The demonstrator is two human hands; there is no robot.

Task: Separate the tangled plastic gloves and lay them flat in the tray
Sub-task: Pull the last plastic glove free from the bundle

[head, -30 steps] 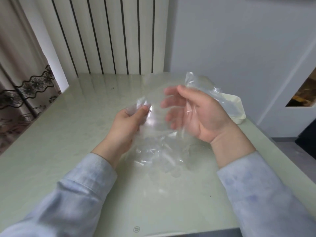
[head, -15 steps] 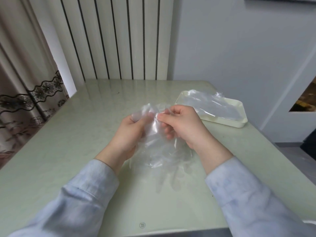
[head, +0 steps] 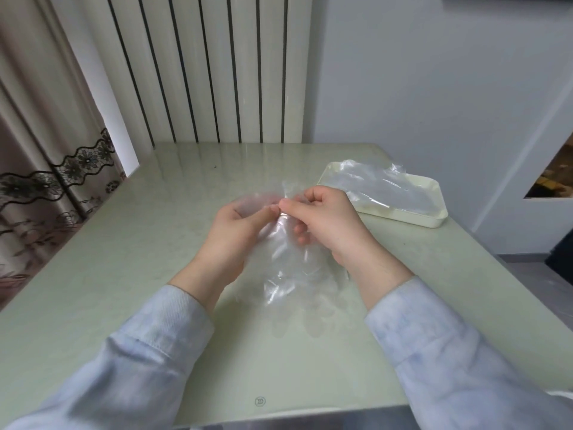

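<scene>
Pinched between the fingers (head: 286, 207) of both hands, tips almost meeting: the upper edge of the tangled gloves (head: 294, 265). Curled tight on thin film, nothing else held. Gripped from one side by the left hand (head: 235, 234), from the other by the right hand (head: 331, 225), with the remaining right fingers tucked behind the plastic.

Hanging below, a crumpled clear bundle, glove tips draped onto the tabletop (head: 139, 259) between two pale blue sleeves (head: 161, 346).

Further out to the right, well apart: a cream tray (head: 434, 221) with flattened gloves (head: 381, 184) already lying inside.

Likely trouble from here:
- Pulling hard against clinging layers and stretching or tearing the film.
- Taking two stuck gloves for one, hard to judge through such clear plastic.
- Dragging the tray's contents askew while laying the next glove on top.
</scene>
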